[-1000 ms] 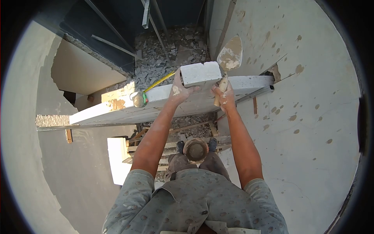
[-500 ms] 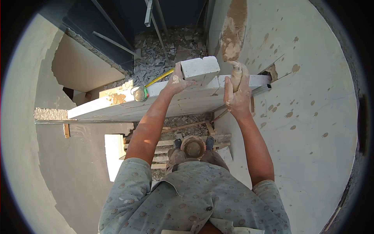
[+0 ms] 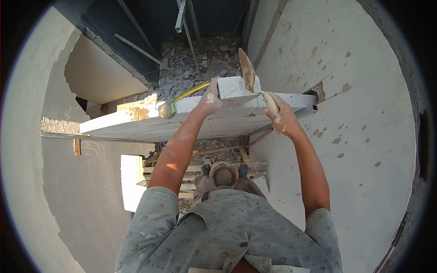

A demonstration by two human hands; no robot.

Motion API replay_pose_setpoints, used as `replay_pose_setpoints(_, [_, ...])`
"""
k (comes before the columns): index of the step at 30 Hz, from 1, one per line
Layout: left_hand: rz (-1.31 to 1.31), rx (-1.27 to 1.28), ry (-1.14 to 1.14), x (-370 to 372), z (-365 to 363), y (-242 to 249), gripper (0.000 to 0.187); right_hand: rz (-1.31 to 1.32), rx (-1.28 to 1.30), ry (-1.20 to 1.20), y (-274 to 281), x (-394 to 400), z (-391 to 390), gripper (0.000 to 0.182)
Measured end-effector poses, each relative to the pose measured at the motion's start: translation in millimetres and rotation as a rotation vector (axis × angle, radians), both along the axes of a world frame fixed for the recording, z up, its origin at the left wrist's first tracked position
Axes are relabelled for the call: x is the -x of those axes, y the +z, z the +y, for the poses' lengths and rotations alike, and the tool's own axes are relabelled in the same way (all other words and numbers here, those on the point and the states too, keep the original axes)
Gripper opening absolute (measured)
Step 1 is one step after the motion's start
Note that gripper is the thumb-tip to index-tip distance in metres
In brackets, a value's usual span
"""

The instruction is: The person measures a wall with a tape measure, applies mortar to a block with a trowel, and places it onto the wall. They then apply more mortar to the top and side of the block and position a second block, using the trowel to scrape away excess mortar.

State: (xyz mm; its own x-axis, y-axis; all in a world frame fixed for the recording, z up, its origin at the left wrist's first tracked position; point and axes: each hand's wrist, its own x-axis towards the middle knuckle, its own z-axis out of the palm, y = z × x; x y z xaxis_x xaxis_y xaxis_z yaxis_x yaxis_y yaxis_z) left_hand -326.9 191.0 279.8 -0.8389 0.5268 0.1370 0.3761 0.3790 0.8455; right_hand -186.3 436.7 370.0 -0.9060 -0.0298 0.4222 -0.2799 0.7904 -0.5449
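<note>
Dusted with white, my left hand grips the left end of a white block, at the top of the low block wall. My right hand is closed round the handle of a trowel. The trowel's blade, smeared with brown mortar, stands at the block's right end, seemingly touching it. Left of my left hand, a round, mortar-coloured object with a green edge sits on the wall beside a thin yellow strip.
Between my feet stands a bucket with grey mortar in it. Wooden slats lie below. A mortar-spattered wall rises on the right. Rubble and metal profiles are beyond the block wall.
My right hand has turned the trowel leftward, bringing its blade from the right-hand wall side to the block's right end. The left hand still grips the block, slightly further right in view.
</note>
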Motion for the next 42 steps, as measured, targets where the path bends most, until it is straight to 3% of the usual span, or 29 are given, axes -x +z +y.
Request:
replay_pose_setpoints(1, [0.025, 0.015, 0.002, 1, 0, -1, 0.095, -0.240, 0.220, -0.073, 44, 0, -10, 0.057])
replay_pose_setpoints(3, [-0.036, -0.009, -0.006, -2, 0, -3, 0.095, -0.378, 0.563, -0.226, 93, -20, -33, 0.058])
replay_pose_setpoints(4, [-0.049, -0.026, -0.004, 5, 1, 1, 0.094, -0.240, 0.670, -0.280, 109, -22, -44, 0.058])
replay_pose_setpoints(6, [-0.051, -0.003, -0.023, 7, -1, 2, 0.096, -0.086, 0.663, -0.332, 99, -29, -54, 0.056])
replay_pose_setpoints(8, [-0.060, -0.006, -0.035, 5, 0, 3, 0.095, -0.041, 0.426, -0.317, 48, -35, -58, 0.054])
replay_pose_setpoints(11, [-0.045, -0.029, -0.024, 12, 3, 10, 0.093, -0.376, 0.126, -0.165, 22, -35, -29, 0.052])
replay_pose_setpoints(14, [-0.059, -0.001, -0.032, -4, 0, 10, 0.092, -0.088, 0.281, -0.265, 109, -35, -52, 0.054])
replay_pose_setpoints(16, [-0.046, -0.014, -0.050, 2, -1, 13, 0.092, 0.083, 0.447, -0.358, 103, -40, -61, 0.054])
replay_pose_setpoints(17, [-0.082, -0.024, -0.056, 4, -1, 11, 0.092, 0.192, 0.397, -0.380, 74, -43, -66, 0.054])
replay_pose_setpoints(19, [-0.076, -0.010, -0.057, 3, 0, 7, 0.092, 0.042, 0.289, -0.323, 25, -51, -60, 0.054])
replay_pose_setpoints(21, [-0.039, 0.008, -0.035, 8, 0, 4, 0.092, -0.456, 0.172, -0.153, -6, -57, -35, 0.053])
replay_pose_setpoints(25, [-0.047, 0.022, -0.024, 12, 2, 0, 0.092, -0.135, 0.431, -0.309, 106, -50, -62, 0.051])
replay_pose_setpoints(27, [-0.051, 0.043, -0.018, 14, 0, 2, 0.093, 0.168, 0.449, -0.375, 19, -54, -51, 0.051])
replay_pose_setpoints(29, [-0.042, 0.074, -0.015, 11, 0, 4, 0.092, 0.013, 0.363, -0.367, -22, -61, -47, 0.053])
replay_pose_setpoints(31, [-0.006, 0.088, -0.005, 7, -2, 2, 0.092, -0.589, 0.163, -0.258, -22, -63, -51, 0.057])
replay_pose_setpoints(34, [0.017, 0.063, -0.009, 3, -3, -10, 0.093, -0.324, 0.075, -0.145, 16, -59, -46, 0.060])
replay_pose_setpoints(37, [-0.039, 0.013, -0.029, 20, 2, -1, 0.094, 0.073, 0.233, -0.256, 60, -58, -63, 0.060])
replay_pose_setpoints(40, [-0.038, 0.048, -0.027, 16, 0, -1, 0.093, -0.198, 0.446, -0.296, -10, -62, -61, 0.060])
replay_pose_setpoints(41, [-0.010, 0.036, -0.019, 20, 2, -3, 0.092, -0.468, 0.249, -0.200, -54, -58, -39, 0.058])
replay_pose_setpoints(42, [0.002, 0.037, -0.021, 14, 0, 1, 0.092, -0.458, 0.237, -0.219, -55, -60, -42, 0.058])
